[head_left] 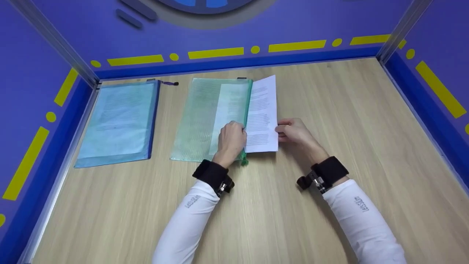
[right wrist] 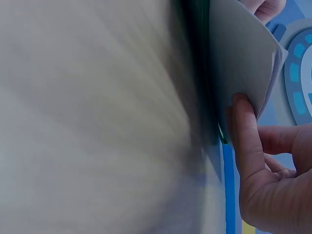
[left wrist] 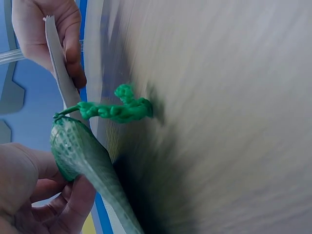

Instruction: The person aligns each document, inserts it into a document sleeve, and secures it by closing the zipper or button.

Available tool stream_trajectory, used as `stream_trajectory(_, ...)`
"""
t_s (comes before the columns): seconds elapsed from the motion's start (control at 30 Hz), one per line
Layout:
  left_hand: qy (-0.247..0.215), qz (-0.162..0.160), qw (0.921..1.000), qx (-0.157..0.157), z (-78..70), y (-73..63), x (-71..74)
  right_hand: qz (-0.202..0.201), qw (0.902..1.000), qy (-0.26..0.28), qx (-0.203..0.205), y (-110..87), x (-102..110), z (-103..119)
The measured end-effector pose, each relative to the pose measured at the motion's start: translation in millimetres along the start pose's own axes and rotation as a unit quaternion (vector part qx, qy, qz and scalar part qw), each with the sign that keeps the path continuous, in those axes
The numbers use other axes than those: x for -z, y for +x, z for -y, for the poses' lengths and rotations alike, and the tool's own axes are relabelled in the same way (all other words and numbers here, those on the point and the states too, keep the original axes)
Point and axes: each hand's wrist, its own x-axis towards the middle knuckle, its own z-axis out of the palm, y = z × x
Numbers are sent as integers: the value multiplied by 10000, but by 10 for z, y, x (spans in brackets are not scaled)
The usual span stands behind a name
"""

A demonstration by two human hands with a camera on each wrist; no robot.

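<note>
A green mesh zipper pouch (head_left: 198, 113) lies on the table, and a stack of printed papers (head_left: 263, 117) sits partly inside it, jutting out past its right edge. My left hand (head_left: 232, 139) grips the pouch at its zipper edge, fingers curled round the green material in the left wrist view. A green knotted zipper pull (left wrist: 119, 108) hangs from that edge. With its thumb and fingers my right hand (head_left: 296, 132) pinches the outer edge of the papers. In the right wrist view the sheets (right wrist: 243, 53) rise slightly off the table.
To the left lies a blue zipper pouch (head_left: 119, 124) with printed paper inside and a dark pull (head_left: 170, 83) at its top right. Blue panels (head_left: 234, 33) wall the wooden table (head_left: 348, 110) at the back and both sides.
</note>
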Motion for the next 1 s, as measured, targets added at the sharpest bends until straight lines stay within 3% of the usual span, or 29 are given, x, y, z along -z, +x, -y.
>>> stream_trajectory(0.17,13,-28,10000,18,-19,-6,-1,150,9998,94,1,19,-114,41)
stream_trajectory(0.53,31,-8,10000,-31,-56,-23,-15,-43,9974,708,112,25,-328,54)
stream_trajectory(0.83,19,-39,9999,-142,-54,-26,21,0,9985,104,535,57,-541,155)
stream_trajectory(1.0,12,53,9999,-119,-69,-33,28,18,9976,91,682,70,-624,166)
